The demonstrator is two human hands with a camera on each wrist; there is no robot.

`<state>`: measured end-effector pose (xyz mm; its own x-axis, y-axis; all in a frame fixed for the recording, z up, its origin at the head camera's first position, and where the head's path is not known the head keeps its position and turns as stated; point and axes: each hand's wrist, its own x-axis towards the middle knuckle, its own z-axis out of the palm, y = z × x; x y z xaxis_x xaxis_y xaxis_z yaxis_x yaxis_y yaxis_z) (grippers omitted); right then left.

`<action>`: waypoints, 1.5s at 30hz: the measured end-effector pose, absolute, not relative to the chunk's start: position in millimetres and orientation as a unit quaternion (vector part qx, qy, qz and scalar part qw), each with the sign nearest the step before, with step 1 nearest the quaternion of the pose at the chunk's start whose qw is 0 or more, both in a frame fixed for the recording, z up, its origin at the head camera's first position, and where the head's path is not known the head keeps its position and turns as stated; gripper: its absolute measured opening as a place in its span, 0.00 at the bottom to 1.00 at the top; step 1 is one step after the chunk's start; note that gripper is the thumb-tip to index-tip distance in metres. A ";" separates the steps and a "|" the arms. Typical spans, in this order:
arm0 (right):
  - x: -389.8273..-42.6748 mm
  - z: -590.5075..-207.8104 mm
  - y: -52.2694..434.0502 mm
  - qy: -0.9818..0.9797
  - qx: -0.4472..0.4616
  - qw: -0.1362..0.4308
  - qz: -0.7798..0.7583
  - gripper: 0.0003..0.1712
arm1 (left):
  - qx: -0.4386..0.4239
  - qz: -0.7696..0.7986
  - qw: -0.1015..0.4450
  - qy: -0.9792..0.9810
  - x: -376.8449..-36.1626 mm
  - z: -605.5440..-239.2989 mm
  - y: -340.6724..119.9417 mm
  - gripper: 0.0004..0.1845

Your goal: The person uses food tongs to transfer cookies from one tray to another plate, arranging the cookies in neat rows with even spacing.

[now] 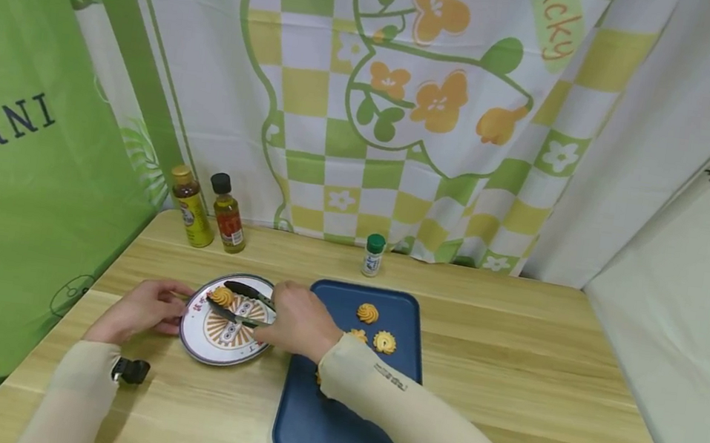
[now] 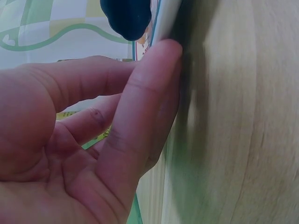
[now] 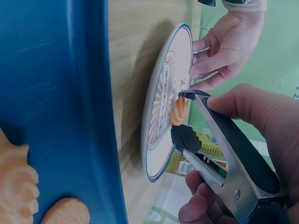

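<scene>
Head: right hand (image 1: 297,322) grips tongs (image 1: 241,304) over the plate (image 1: 210,348) — a swirl cookie (image 1: 222,297) between the tips; left hand (image 1: 144,310) steadies the rim.
Left wrist: straight fingers (image 2: 140,116) press the plate edge (image 2: 164,23).
Right wrist: tongs (image 3: 224,154) spread around the cookie (image 3: 179,112) — blue tray (image 3: 56,107) alongside.

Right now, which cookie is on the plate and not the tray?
The cookie between the tongs' tips, on the round plate; the others lie on the blue tray.

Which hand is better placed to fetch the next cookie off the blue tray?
Right. The right hand already holds the tongs and lies beside the blue tray; the left hand steadies the plate.
</scene>
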<state>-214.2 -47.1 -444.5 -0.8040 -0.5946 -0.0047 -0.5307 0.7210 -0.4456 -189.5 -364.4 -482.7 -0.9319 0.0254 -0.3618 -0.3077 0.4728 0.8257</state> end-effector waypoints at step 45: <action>-203.8 -440.1 19.8 0.921 -0.244 0.087 -0.292 0.32 | -0.076 0.492 0.169 0.851 -190.9 -486.5 -368.7 0.28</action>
